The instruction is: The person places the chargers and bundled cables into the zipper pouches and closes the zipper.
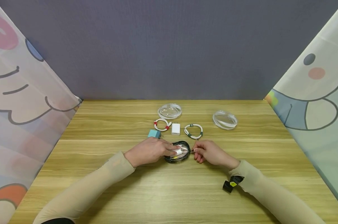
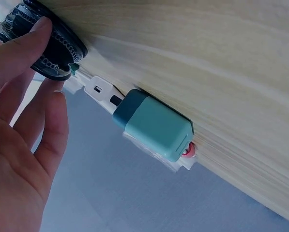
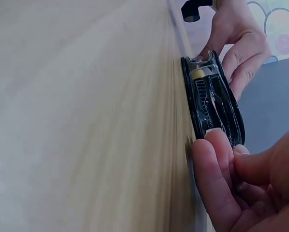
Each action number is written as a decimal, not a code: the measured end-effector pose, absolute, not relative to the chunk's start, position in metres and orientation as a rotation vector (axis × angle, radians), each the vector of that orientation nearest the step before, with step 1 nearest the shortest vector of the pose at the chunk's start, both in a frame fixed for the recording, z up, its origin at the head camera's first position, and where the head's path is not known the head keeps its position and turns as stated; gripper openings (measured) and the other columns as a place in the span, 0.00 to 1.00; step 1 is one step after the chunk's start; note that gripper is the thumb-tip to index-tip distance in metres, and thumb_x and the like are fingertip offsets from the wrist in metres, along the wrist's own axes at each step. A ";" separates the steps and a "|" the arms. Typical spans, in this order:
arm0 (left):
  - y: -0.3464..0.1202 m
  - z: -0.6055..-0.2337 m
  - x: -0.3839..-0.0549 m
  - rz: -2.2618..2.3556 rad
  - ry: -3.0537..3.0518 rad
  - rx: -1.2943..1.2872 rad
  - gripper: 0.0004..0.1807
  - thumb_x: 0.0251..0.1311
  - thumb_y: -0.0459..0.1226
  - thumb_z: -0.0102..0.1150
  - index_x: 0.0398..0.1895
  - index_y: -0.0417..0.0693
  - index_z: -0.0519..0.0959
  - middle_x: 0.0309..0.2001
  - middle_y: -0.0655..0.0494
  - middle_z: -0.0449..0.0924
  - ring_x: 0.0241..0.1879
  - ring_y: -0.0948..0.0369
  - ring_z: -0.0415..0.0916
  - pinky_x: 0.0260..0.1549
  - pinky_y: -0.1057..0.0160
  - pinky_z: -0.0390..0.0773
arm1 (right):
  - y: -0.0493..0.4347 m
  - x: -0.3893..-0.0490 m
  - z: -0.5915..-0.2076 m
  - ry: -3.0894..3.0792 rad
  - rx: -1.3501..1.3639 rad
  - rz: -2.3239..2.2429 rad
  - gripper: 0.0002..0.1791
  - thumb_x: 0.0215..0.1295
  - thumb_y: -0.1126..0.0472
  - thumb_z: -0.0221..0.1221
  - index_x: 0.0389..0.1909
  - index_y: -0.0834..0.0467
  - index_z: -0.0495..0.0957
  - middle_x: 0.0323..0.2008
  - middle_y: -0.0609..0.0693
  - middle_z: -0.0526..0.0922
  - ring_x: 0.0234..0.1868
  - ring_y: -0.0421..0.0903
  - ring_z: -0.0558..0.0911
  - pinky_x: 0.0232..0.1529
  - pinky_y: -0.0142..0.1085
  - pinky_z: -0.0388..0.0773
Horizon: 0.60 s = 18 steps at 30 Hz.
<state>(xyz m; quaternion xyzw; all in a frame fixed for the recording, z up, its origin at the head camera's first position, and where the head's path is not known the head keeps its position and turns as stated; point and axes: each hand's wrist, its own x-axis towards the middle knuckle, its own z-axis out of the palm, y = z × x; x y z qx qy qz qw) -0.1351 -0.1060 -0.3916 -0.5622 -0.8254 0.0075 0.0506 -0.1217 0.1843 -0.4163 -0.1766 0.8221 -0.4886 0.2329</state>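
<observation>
A small round clear zip pouch with black edging (image 1: 185, 155) lies near the middle of the wooden table, with a white item (image 1: 178, 151) inside. My left hand (image 1: 152, 151) grips its left side; in the left wrist view the thumb lies over the pouch (image 2: 62, 38) with fingers on its other side. At the right end, my right hand (image 1: 209, 152) pinches the zipper pull (image 1: 192, 151) between thumb and fingers. The right wrist view shows the pouch (image 3: 214, 101) edge-on, held by a hand at each end; the pull is mostly hidden there.
Just behind the left hand sits a teal charger plug (image 1: 153, 133). Farther back are a white charger plug (image 1: 176, 129), a coiled white cable with red ties (image 1: 156, 126) and another with green ties (image 1: 201, 130). Two clear round pouches with white edging (image 1: 170, 118) (image 1: 225, 127) lie behind them.
</observation>
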 end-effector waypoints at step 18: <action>-0.105 -0.391 -0.135 -0.027 -2.511 -1.696 0.26 0.59 0.28 0.65 0.57 0.64 0.83 0.64 0.70 0.74 0.56 0.66 0.77 0.40 0.62 0.82 | 0.175 -0.104 -0.419 2.131 -0.458 -1.401 0.10 0.75 0.71 0.48 0.35 0.69 0.76 0.27 0.55 0.82 0.25 0.45 0.81 0.28 0.38 0.84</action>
